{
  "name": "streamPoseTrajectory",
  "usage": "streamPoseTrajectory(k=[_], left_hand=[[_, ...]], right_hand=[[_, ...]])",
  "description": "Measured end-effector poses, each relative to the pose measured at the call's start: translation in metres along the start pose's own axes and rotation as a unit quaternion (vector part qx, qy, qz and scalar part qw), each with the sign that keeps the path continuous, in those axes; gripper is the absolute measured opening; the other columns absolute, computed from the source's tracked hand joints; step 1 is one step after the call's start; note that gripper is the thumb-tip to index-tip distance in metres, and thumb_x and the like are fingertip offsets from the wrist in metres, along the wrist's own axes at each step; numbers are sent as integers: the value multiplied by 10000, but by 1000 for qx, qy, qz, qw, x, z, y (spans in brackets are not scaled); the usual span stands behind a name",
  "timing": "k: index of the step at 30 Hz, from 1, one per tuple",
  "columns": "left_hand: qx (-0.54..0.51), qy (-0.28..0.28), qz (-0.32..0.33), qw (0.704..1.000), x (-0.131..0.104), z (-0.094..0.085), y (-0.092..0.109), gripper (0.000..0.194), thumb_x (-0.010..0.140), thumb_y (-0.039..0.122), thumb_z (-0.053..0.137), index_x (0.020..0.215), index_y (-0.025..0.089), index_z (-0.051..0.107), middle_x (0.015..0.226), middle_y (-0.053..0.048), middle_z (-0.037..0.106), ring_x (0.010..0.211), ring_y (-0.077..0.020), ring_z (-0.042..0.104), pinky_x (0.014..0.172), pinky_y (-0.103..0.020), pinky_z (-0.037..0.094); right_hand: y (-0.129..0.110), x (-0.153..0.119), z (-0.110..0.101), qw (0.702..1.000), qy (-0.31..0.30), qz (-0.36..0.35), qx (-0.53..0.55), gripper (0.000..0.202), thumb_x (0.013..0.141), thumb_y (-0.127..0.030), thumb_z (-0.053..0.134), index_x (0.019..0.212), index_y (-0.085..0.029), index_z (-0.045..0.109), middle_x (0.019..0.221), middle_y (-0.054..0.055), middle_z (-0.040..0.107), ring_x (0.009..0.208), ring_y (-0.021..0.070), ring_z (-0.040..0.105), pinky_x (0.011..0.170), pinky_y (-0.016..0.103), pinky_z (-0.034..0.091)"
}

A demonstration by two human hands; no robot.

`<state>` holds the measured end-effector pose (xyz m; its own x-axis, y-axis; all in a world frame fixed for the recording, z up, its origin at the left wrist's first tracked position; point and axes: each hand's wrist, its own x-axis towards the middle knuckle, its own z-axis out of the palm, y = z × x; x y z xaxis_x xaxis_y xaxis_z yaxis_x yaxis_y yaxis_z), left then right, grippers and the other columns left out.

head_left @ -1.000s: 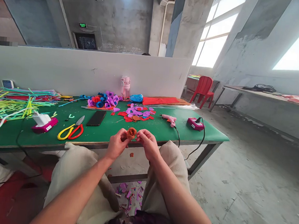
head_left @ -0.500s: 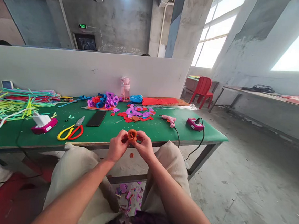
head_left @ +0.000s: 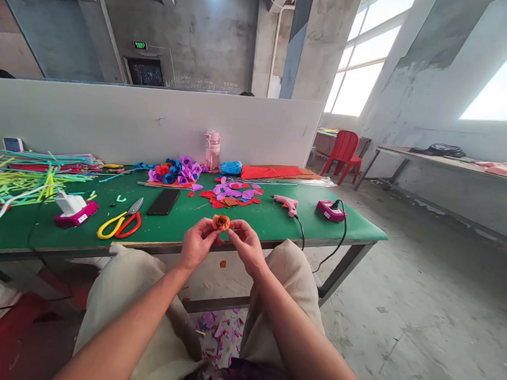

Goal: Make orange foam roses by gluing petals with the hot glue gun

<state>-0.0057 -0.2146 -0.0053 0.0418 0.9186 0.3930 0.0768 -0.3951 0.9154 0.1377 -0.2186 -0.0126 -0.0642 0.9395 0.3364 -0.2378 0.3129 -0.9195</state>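
Observation:
An orange paper flower (head_left: 221, 222) with curled petals is held at the table's near edge, between both my hands. My left hand (head_left: 197, 243) pinches its left side, and my right hand (head_left: 246, 248) pinches its right side with thumb and fingers. Behind them lies a pile of purple, red and orange paper petals (head_left: 231, 193). Finished-looking purple, red and blue paper flowers (head_left: 178, 170) are heaped further back on the left. To the right rests a pink glue gun (head_left: 286, 204) with a black cord.
On the green table (head_left: 315, 233) lie scissors (head_left: 123, 221), a black phone (head_left: 163, 201) and two magenta power sockets (head_left: 331, 211). Coloured stems (head_left: 26, 178) cover the left end. A pink bottle (head_left: 212, 150) stands by the white partition (head_left: 154, 118). Paper scraps (head_left: 220, 334) litter the floor.
The orange flower has turned, and its petals now look spread open rather than rolled in a tube. Both my hands have shifted slightly around it.

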Motion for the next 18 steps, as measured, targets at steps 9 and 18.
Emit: streamPoseTrajectory(k=[9, 18], left_hand=[[-1, 42, 2, 999, 1, -2, -6, 233, 714, 371, 688, 778, 186, 562, 672, 17, 644, 556, -141, 644, 556, -261, 550], [-5, 35, 6, 999, 1, 0, -12, 226, 727, 375, 691, 784, 186, 580, 718, 12, 651, 598, -142, 659, 596, -268, 560]], right_hand=[[-8, -5, 7, 971, -21, 130, 200, 235, 660, -386, 751, 721, -168, 688, 628, -31, 554, 525, 67, 423, 612, 245, 402], [-10, -5, 5, 977, -13, 127, 169, 238, 626, -378, 774, 651, -177, 649, 551, -40, 531, 513, 77, 428, 593, 245, 387]])
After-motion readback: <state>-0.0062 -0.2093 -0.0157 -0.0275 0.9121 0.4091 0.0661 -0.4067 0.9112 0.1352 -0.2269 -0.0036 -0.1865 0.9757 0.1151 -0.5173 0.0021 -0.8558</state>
